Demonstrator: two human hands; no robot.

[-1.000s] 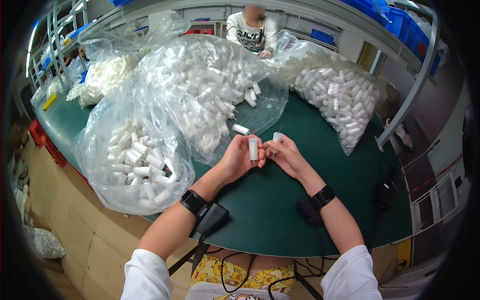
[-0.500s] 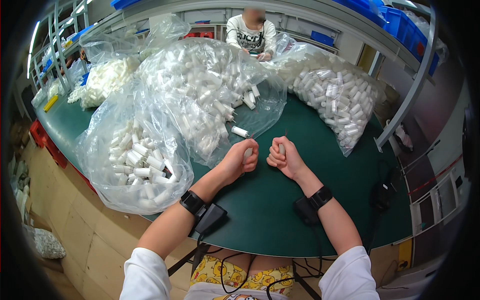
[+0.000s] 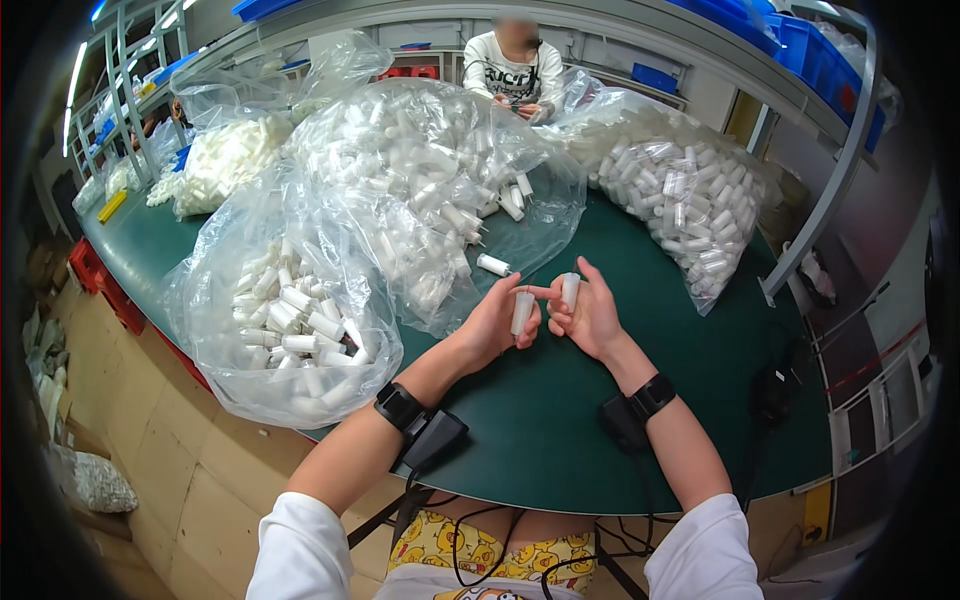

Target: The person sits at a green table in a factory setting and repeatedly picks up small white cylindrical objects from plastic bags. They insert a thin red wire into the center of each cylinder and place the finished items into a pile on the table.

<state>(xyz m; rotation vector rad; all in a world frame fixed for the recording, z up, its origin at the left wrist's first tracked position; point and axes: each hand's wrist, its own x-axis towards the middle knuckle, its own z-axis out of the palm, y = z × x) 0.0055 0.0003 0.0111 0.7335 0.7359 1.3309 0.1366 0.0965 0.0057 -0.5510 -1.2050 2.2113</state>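
Cradles a white cylinder (image 3: 522,314) in the left grip (image 3: 493,318), bent around it by thumb and fingers, with its upper end leaning slightly right. Holds a second white cylinder (image 3: 570,290) nearly upright in the right grip (image 3: 592,315), against curled lower fingers, with at least one digit extended upward. Bridges the narrow gap between both with a single straight finger, not surely traceable to either side. Turns the palms inward, facing each other, above the green surface (image 3: 560,430). Angles both bare forearms in from the lower edge, converging toward the middle. Wears black wristbands (image 3: 399,405) on both wrists, each beside a black box (image 3: 437,442), and white sleeves (image 3: 300,550) farther down. Has a loose cylinder (image 3: 493,265) lying just beyond the left fingertips, near a large clear bag (image 3: 553,235) heaped with more. Has a smaller filled bag (image 3: 225,375) to the left and another bulging bag (image 3: 704,298) to the right. Faces a co-worker (image 3: 512,75) seated across, beneath overhead shelving, with blue bins (image 3: 815,65) at upper right.
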